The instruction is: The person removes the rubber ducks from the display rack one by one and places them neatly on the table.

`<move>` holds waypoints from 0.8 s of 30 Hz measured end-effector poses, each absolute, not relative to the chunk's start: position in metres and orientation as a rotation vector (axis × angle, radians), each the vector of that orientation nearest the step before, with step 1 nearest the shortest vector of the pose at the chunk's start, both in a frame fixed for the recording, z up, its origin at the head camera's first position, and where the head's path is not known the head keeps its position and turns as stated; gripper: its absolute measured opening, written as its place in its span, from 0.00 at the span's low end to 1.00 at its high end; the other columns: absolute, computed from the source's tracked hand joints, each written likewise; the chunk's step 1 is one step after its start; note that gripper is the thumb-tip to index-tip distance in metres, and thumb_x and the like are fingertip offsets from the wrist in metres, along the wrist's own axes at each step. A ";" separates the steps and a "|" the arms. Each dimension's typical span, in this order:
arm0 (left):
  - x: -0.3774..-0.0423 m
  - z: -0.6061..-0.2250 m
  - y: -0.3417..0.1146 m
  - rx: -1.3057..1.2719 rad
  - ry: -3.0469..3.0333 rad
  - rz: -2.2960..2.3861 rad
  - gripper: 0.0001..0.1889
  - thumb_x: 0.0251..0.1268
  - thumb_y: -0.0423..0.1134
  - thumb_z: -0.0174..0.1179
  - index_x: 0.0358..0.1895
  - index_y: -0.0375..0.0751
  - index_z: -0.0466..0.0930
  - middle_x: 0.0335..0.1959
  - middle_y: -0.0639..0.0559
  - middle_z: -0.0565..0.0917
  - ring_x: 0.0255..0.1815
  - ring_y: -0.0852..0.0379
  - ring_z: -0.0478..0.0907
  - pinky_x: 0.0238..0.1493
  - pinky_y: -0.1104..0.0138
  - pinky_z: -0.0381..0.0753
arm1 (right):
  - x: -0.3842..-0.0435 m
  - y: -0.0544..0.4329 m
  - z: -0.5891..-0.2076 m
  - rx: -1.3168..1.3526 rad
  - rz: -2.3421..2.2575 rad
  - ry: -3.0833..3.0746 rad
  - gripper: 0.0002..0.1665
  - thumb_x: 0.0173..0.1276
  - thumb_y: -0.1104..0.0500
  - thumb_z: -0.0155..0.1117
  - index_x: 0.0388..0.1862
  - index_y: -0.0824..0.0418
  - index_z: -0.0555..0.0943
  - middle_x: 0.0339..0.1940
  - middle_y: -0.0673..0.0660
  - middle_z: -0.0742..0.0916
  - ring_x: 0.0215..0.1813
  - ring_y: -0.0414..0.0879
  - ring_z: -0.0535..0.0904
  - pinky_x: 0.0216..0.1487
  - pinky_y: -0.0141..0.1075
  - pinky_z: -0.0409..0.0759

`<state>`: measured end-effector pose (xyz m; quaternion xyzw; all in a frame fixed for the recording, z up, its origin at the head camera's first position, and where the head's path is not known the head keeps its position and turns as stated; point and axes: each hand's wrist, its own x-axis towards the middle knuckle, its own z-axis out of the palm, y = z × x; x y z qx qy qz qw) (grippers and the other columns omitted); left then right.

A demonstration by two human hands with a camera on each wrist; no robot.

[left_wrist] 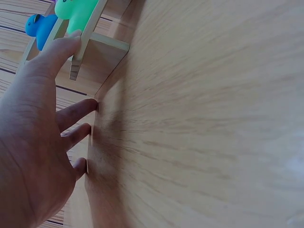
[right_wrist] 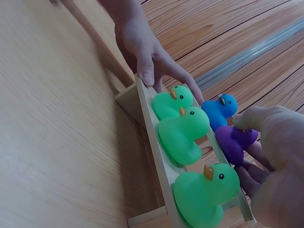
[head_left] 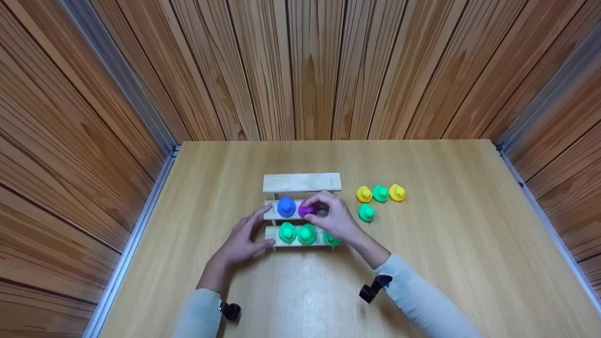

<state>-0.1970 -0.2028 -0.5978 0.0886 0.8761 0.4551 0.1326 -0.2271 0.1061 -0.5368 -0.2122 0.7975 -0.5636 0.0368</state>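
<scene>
A small wooden tiered stand sits mid-table. My right hand pinches a purple rubber duck between thumb and fingers at the middle step. Beside it on that step is a blue rubber duck. Three green rubber ducks line the lowest step, the rightmost partly covered by my right hand in the head view. At the stand's left end, my left hand touches the steps with spread fingers; its thumb lies against the lowest step's edge in the left wrist view.
Right of the stand, two yellow ducks and two green ducks stand in a loose group on the wooden table. The stand's top step bears no duck. Wood-panelled walls with metal edge rails enclose the table.
</scene>
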 end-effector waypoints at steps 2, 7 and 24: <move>-0.197 -0.598 -0.203 0.247 2.539 1.318 0.48 0.71 0.62 0.77 0.84 0.97 0.53 0.91 0.49 0.67 0.94 0.36 0.56 0.89 0.24 0.54 | -0.227 0.106 -0.536 -0.638 -1.722 2.454 0.12 0.74 0.66 0.79 0.55 0.63 0.91 0.56 0.63 0.89 0.57 0.50 0.88 0.63 0.42 0.92; -0.197 -0.598 -0.202 0.235 2.533 1.322 0.48 0.70 0.62 0.77 0.83 0.99 0.53 0.92 0.49 0.66 0.94 0.36 0.55 0.89 0.24 0.55 | -0.226 0.106 -0.530 -0.661 -1.718 2.468 0.12 0.74 0.66 0.79 0.55 0.63 0.91 0.56 0.64 0.89 0.59 0.54 0.89 0.66 0.46 0.92; -0.196 -0.597 -0.203 0.271 2.528 1.347 0.48 0.71 0.59 0.77 0.86 0.91 0.56 0.89 0.46 0.72 0.93 0.35 0.56 0.89 0.24 0.53 | -0.220 0.129 -0.517 -0.668 -1.832 2.422 0.13 0.74 0.68 0.77 0.55 0.67 0.90 0.58 0.69 0.89 0.60 0.57 0.88 0.64 0.34 0.91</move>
